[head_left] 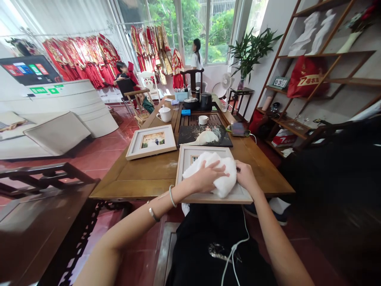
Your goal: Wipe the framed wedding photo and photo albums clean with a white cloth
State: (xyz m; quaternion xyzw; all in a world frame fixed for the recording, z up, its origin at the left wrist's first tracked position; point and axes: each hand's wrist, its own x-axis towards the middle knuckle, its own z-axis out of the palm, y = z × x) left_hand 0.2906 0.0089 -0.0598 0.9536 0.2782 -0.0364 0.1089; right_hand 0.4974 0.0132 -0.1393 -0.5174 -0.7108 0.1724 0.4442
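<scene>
A light-wood picture frame with a pale mat lies at the table's near edge, slightly overhanging it. On top of it is a fluffy white cloth, which hides most of the picture inside. My left hand rests on the cloth with its fingers spread. At the frame's right side, my right hand has its fingers curled round the edge, beside the cloth. To the left lies a second picture frame with a small photo in its middle.
Behind the frames are a dark tray with a painted design, a white cup, a white lidded pot and a black kettle. A phone lies right. Wooden chairs and shelves stand around; two people are farther back.
</scene>
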